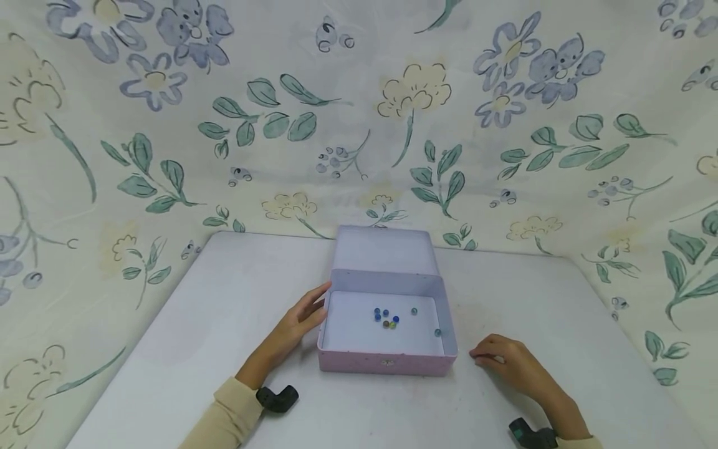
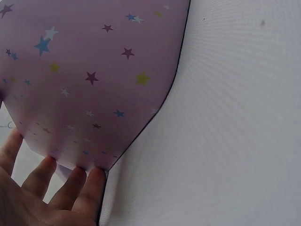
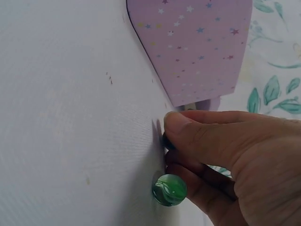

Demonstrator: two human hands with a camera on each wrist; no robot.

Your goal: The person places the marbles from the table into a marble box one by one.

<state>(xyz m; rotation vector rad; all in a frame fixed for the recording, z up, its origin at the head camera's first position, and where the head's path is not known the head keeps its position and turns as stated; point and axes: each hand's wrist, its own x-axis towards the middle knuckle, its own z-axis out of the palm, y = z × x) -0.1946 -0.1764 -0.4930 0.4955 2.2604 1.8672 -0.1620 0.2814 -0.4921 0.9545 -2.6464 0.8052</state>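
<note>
A pink star-patterned box [image 1: 387,363] stands with its lid [image 1: 384,251] tipped back, several glass marbles [image 1: 386,313] lying on its white floor. My left hand [image 1: 294,324] touches the box's left side, fingertips spread along the starry wall [image 2: 91,77] in the left wrist view. To the right of the box, my right hand [image 1: 513,365] is low over the table. Its thumb and fingers pinch a dark marble [image 3: 168,142], mostly hidden behind the thumb. A green swirled marble [image 3: 169,190] lies right beside the lower fingers.
The white table [image 1: 269,262] runs back to a hanging floral cloth [image 1: 359,125] that also rises on both sides. A dark camera [image 1: 277,399] is strapped to the left wrist and another [image 1: 533,434] to the right.
</note>
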